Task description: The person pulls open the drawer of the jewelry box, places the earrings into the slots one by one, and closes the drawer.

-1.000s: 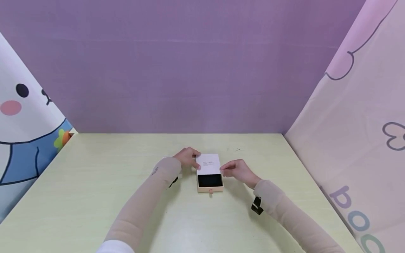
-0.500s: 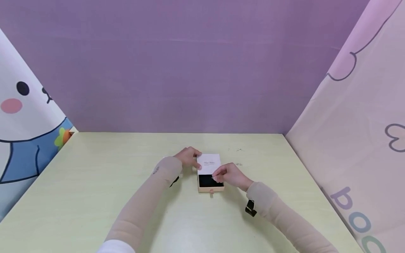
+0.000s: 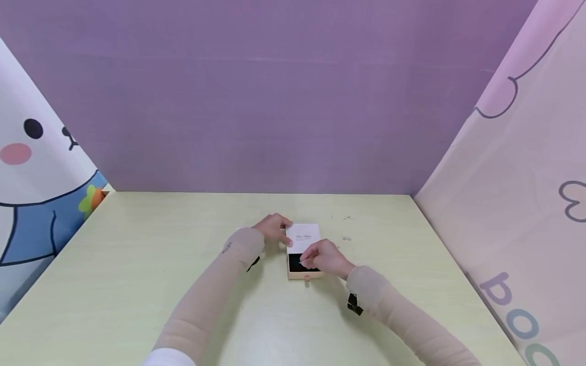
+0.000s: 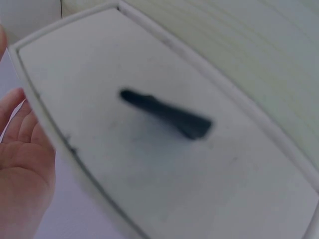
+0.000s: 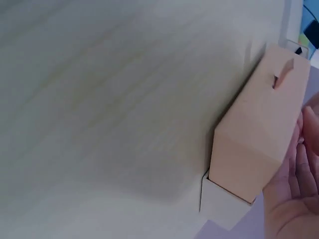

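Observation:
A small drawer-style gift box has a white sleeve [image 3: 304, 234] printed with dark lettering. Its peach drawer [image 3: 299, 276], lined in black, is pulled partway out toward me. My left hand [image 3: 273, 229] grips the sleeve's left side, thumb at the near part and fingers at the far corner. Over the open drawer, my right hand [image 3: 324, 256] pinches a tiny pale, shiny thing [image 3: 300, 262] between thumb and fingertips; its kind I cannot tell. In the right wrist view, the peach drawer [image 5: 254, 119] shows its pull tab [image 5: 285, 73], with the right hand [image 5: 299, 184] beside it.
Tiny dark-looking pieces [image 3: 347, 217] lie on the pale table [image 3: 137, 284] behind the box, and more small pieces [image 3: 347, 238] lie right of it. Under my left forearm is a white tray [image 4: 75, 59] bearing a dark elongated object [image 4: 164, 112]. Purple cloth [image 3: 293, 101] stands behind.
My right hand has moved left from the box's right edge to over the drawer, uncovering small pieces on the table. My left hand keeps its grip on the sleeve.

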